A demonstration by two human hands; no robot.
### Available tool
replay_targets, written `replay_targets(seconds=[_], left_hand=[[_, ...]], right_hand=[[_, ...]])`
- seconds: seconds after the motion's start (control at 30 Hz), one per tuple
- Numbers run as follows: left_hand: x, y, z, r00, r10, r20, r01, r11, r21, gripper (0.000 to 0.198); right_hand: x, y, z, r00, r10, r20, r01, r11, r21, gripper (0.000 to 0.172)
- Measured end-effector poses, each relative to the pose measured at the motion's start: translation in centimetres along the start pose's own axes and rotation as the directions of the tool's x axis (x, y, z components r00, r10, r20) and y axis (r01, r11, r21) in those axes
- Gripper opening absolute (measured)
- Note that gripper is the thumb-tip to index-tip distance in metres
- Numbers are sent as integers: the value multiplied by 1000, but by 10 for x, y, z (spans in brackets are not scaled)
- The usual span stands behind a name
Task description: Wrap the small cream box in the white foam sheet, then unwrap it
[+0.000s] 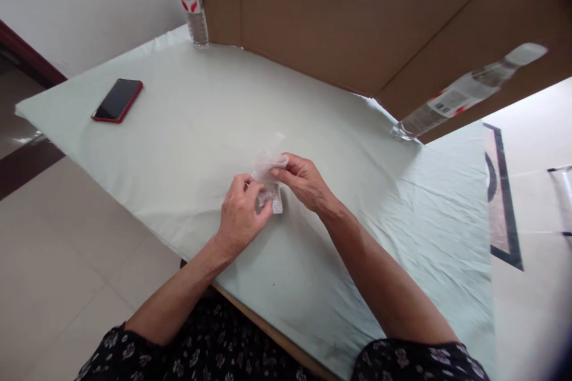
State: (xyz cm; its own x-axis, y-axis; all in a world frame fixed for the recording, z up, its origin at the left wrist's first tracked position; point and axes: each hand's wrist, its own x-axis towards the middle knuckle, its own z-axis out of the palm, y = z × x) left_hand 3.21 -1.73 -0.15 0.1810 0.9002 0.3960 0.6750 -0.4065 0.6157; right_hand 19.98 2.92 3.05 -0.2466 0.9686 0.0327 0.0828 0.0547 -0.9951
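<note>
A small see-through plastic bag point(266, 163) lies low over the cloth in front of me, its upper part whitish and crumpled. Pinched between the thumb and fingers of my right hand point(304, 181) is the bag's upper right edge. My left hand point(242, 209) curls round the lower left part, thumb and fingers closing on the clear plastic. Between the two hands the lower end of the bag looks shiny and seems to contain something clear, too small to make out.
A pale green cloth point(187, 131) covers the table. At the left lies a phone point(118, 100) in a red case. One water bottle point(192, 3) stands at the back left, another water bottle point(460, 95) at the right. Behind them rises a brown cardboard panel point(308, 12).
</note>
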Motion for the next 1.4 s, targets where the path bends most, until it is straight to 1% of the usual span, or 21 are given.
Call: replay_targets(seconds=[0.2, 0.3, 0.37, 0.4, 0.53, 0.6, 0.67, 0.73, 0.8, 0.83, 0.9, 1.0, 1.03, 1.1, 1.13, 1.2, 1.27, 1.3, 1.33, 1.37, 1.4], left_hand=[[-2, -4, 4, 993, -80, -88, 82, 996, 18, 30], [-3, -9, 4, 993, -47, -110, 46, 999, -9, 54], [-2, -12, 3, 998, 4, -59, -5, 1000, -18, 63], [-2, -13, 2, 999, 29, -20, -30, 999, -22, 59], [2, -14, -4, 992, 70, 105, -66, 997, -40, 24], [4, -17, -10, 985, 92, 144, -84, 995, -59, 16], [5, -22, -17, 966, 160, 200, -141, 984, -106, 21], [6, -30, -25, 927, 261, 269, -220, 960, -173, 34], [6, -37, -30, 882, 336, 331, -278, 937, -211, 43], [6, -41, -30, 871, 353, 342, -293, 932, -214, 44], [8, -44, -27, 878, 349, 327, -291, 932, -215, 41], [16, -42, -19, 918, 286, 275, -210, 938, -276, 38], [21, -39, -18, 932, 241, 271, -152, 938, -311, 36], [30, -32, -20, 943, 90, 321, 38, 927, -372, 29], [34, -28, -22, 926, -3, 376, 161, 907, -389, 26], [42, -21, -27, 839, -145, 525, 383, 842, -379, 22], [47, -17, -30, 743, -234, 627, 524, 787, -327, 21], [49, -16, -30, 709, -271, 651, 565, 771, -294, 20], [50, -16, -29, 688, -301, 660, 586, 766, -262, 20], [50, -16, -28, 687, -319, 653, 585, 776, -237, 20], [50, -17, -26, 705, -323, 631, 561, 798, -219, 22]], right_hand=[[-25, 2, 10, 998, -30, -53, 23, 992, -121, 27], [-40, 11, 17, 992, -101, -71, 87, 979, -186, 25], [-49, 18, 20, 982, -178, -64, 157, 956, -249, 19], [-52, 22, 20, 975, -215, -60, 190, 940, -283, 17], [-60, 34, 15, 941, -337, -21, 302, 868, -395, 20], [-64, 38, 12, 917, -397, 20, 367, 825, -430, 23], [-67, 42, 10, 888, -453, 72, 429, 765, -480, 27], [-68, 47, 9, 854, -502, 136, 486, 679, -550, 38], [-67, 52, 9, 825, -532, 190, 524, 596, -608, 40], [-65, 55, 9, 820, -537, 201, 529, 573, -626, 38], [-60, 58, 9, 829, -527, 189, 511, 576, -637, 34], [-48, 52, 7, 878, -467, 109, 435, 681, -589, 27], [-45, 48, 5, 901, -428, 76, 396, 738, -547, 25], [-40, 38, 2, 954, -298, 26, 281, 863, -420, 22], [-38, 33, 1, 977, -213, 14, 205, 917, -343, 22], [-37, 26, -1, 999, -35, 7, 36, 982, -185, 25], [-37, 24, -1, 995, 93, 30, -91, 995, -44, 33], [-38, 24, 0, 991, 124, 48, -125, 992, 15, 37], [-38, 25, 1, 989, 137, 61, -140, 988, 57, 42], [-38, 26, 2, 988, 140, 66, -145, 986, 79, 47], [-38, 27, 3, 988, 141, 59, -146, 986, 79, 52]])
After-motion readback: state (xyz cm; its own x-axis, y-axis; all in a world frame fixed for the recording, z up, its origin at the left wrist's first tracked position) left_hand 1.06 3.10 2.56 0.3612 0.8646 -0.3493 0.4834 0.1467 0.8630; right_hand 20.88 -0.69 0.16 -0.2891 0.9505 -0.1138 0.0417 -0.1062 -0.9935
